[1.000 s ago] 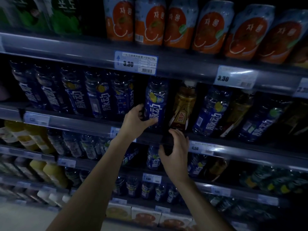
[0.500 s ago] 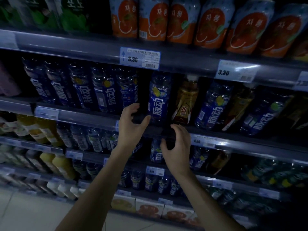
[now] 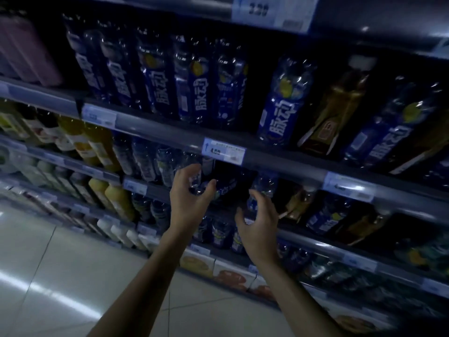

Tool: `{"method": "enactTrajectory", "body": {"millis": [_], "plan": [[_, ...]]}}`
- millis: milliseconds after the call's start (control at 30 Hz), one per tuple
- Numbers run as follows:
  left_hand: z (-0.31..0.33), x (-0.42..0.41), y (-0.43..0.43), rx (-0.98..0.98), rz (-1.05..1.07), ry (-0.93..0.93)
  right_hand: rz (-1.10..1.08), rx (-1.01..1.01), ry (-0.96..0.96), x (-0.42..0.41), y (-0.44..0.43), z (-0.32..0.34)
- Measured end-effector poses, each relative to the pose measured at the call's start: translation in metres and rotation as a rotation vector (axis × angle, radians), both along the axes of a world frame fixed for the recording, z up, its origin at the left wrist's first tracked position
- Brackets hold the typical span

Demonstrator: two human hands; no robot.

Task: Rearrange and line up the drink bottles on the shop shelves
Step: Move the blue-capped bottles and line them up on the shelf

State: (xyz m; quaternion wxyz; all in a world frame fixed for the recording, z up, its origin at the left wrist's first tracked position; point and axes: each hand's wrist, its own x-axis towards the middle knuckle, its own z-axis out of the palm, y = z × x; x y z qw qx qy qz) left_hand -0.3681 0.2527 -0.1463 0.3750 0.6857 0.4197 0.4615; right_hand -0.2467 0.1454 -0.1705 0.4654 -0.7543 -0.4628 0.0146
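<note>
Blue-labelled drink bottles (image 3: 155, 76) stand in a row on the upper shelf, with one more blue bottle (image 3: 283, 103) apart to the right and an amber bottle (image 3: 332, 110) beside it. On the shelf below, my left hand (image 3: 188, 198) hovers open in front of clear blue bottles (image 3: 170, 166), fingers curled, holding nothing. To the right, my right hand (image 3: 260, 222) is also open, just below a small blue bottle (image 3: 263, 188), fingertips close to it. A dark gap lies between the two hands on that shelf.
The shelf rail (image 3: 279, 159) with a price tag (image 3: 224, 152) runs above my hands. Yellow juice bottles (image 3: 97, 144) fill the left of the lower shelves. Boxed goods (image 3: 230, 276) sit on the bottom shelf. Tiled floor (image 3: 60, 276) lies at lower left.
Both hands have dropped from the upper bottle shelf to the shelf below. My view has tilted down and closer, and my left hand has let go of the blue bottle.
</note>
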Motion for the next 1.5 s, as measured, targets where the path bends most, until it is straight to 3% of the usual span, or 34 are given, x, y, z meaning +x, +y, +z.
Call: {"method": "enactTrajectory", "body": {"millis": [333, 667, 833, 1233, 1500], "plan": [[-0.115, -0.011, 0.030, -0.163, 0.170, 0.023, 0.010, -0.074, 0.046, -0.009, 0.043, -0.097], [-0.178, 0.030, 0.051, -0.466, 0.220, -0.258, 0.031, -0.133, 0.046, 0.018, 0.054, -0.156], [-0.188, 0.039, 0.055, -0.504, 0.183, -0.393, 0.037, -0.154, 0.044, 0.021, 0.053, -0.170], [-0.169, 0.041, 0.034, -0.445, 0.188, -0.506, 0.043, -0.158, 0.105, 0.022, 0.051, -0.170], [-0.130, 0.045, 0.037, -0.224, 0.081, -0.438, 0.043, -0.156, 0.162, 0.024, 0.051, -0.168]]}}
